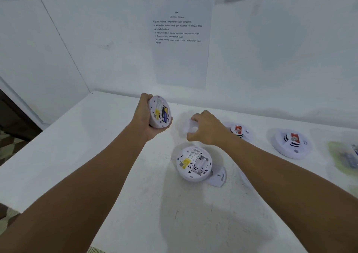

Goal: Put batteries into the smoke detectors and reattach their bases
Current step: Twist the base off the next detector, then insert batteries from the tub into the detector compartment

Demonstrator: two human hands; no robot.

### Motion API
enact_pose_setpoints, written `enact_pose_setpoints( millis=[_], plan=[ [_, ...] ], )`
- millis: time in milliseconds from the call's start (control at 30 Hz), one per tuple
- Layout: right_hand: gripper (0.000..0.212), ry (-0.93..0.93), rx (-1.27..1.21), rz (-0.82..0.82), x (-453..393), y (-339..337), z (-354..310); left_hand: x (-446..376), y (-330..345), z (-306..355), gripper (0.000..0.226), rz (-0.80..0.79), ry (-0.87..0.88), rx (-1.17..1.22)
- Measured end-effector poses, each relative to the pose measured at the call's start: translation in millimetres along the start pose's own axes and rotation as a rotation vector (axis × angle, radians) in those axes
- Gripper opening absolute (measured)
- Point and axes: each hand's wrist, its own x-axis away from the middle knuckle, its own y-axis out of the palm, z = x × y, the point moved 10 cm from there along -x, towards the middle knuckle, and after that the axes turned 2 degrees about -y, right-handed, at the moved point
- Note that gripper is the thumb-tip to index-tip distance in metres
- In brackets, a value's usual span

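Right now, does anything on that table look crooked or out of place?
One thing: the open smoke detector near the middle lies back-up, propped on a loose base plate, so it sits tilted rather than flat. Its battery bay looks empty. The left hand holds another detector with batteries in.

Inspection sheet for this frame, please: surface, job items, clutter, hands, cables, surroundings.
Surface: white table, scuffed.
Job items: held detector, back open, batteries fitted; second detector lying back up, battery bay empty, overlapping a loose base; blurred white base under the right hand; two closed detectors at right.
Clutter: blurred bag at the right edge, contents unclear.
Hands: left hand grips the held detector; right hand curled on the white base.
Cables: nothing seen.
Surroundings: white wall with an instruction sheet.
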Motion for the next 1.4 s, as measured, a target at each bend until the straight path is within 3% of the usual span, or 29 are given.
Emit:
enact_pose_setpoints(
  millis=[233,300,400,567,667,1033,1400],
  plan=[
    [0.038,-0.009,0.156,-0.150,-21,20,-7,-3,-2,-9,0.036,-0.049,-0.016,-0.008],
    [0.051,-0.008,0.124,-0.141,-23,21,-5,-4,-1,-12,0.037,-0.068,-0.018,0.001],
    [0.061,-0.005,-0.038,-0.001,-16,4,-6,-5,3,-17,0.034,-0.092,-0.028,0.016],
    [0.035,0.010,-0.399,0.338,21,-42,-3,3,24,-29,0.033,-0.187,-0.062,0.062],
    [0.024,-0.009,-0.490,0.432,47,-57,4,12,47,-39,0.037,-0.281,-0.099,0.103],
    [0.021,0.006,-0.471,0.570,143,-93,75,41,163,-132,0.036,-0.516,-0.241,0.062],
    [0.024,0.130,-0.350,0.712,236,-134,155,82,259,-226,0.038,-0.626,-0.409,-0.004]
  ],
)
